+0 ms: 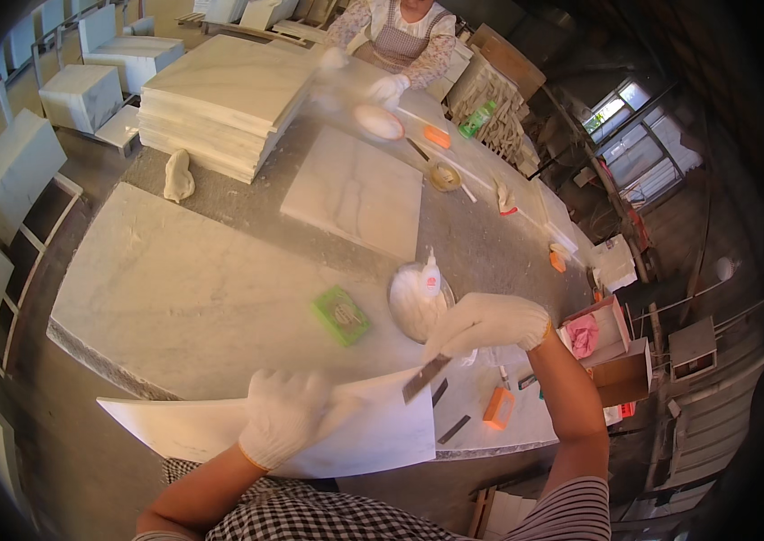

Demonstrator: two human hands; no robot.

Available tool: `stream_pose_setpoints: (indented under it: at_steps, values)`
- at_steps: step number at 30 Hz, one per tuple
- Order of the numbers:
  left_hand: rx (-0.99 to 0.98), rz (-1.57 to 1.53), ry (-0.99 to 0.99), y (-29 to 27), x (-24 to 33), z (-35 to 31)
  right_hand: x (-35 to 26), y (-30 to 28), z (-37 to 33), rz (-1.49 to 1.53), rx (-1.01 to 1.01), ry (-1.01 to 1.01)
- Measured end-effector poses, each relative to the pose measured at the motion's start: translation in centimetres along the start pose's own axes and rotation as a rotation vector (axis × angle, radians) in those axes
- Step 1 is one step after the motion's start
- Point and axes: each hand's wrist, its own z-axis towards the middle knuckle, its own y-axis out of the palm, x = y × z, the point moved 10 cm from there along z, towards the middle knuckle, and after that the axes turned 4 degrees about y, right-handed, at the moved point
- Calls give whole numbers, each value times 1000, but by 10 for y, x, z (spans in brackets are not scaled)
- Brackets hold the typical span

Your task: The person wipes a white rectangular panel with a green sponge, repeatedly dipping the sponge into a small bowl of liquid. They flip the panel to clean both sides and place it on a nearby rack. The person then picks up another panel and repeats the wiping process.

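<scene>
The gloved right hand (488,326) was closed on a flat dark blade (425,379), whose free end lay at or just above the near corner of a white stone panel (382,435); the gloved left hand (286,417) lay over that panel's upper edge, its grip too blurred to tell; a bowl (392,302) stood just beyond the right hand. The step in hand was judged to be edge work with the blade; the next move seemed to call for a steady panel and a light touch.
</scene>
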Motion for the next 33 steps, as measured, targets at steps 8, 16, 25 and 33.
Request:
stream_pose_setpoints:
  at_steps: [8,16,25,33]
  values:
    - [-4,12,4,1,0,0,4,24,31,170,-26,-114]
    - [27,15,22,0,2,-1,-6,15,14,110,-70,-31]
    - [26,32,14,-1,1,-1,5,-3,-9,-82,9,-24]
    - [49,30,18,0,0,-2,8,-5,-13,236,334,51]
